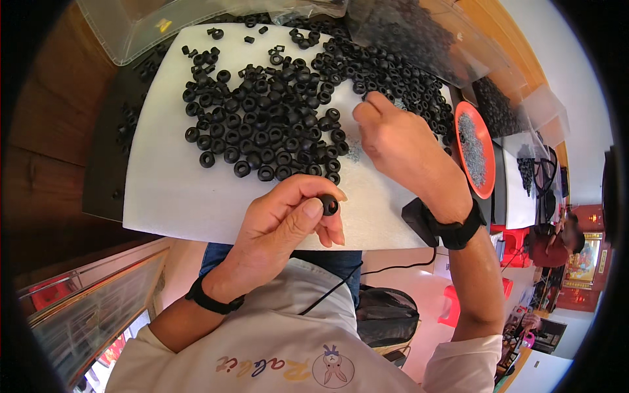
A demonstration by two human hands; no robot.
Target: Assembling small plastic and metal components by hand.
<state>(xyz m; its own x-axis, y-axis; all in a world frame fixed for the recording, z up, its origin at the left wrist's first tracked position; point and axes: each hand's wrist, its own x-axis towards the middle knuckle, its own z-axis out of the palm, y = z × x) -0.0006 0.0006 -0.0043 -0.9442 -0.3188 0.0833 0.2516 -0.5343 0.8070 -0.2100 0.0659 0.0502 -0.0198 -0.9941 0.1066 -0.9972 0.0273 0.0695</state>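
A white foam board (177, 196) lies on a dark wooden table (46, 131) in front of me, and most of its upper half is covered by a loose heap of black rubber rings (275, 124), spreading from about ten o'clock round to two o'clock. My left hand (282, 226) sits near the board's lower edge, just below centre, and it is closed on one black ring (329, 204), pinched between thumb and forefinger with the hole facing up toward me. My right hand (393, 141) is at about two o'clock from it, knuckles up, fingers curled down onto the board at the edge of the heap; they are bunched at a scatter of small grey bits (354, 152) lying there, but I cannot tell whether they have hold of anything. At three o'clock, just off the board, stands an orange tray (473, 108) filled with more of the small grey pieces. Clear plastic tubs (124, 29) sit at eleven o'clock and again at one o'clock. Both wrists carry black bands
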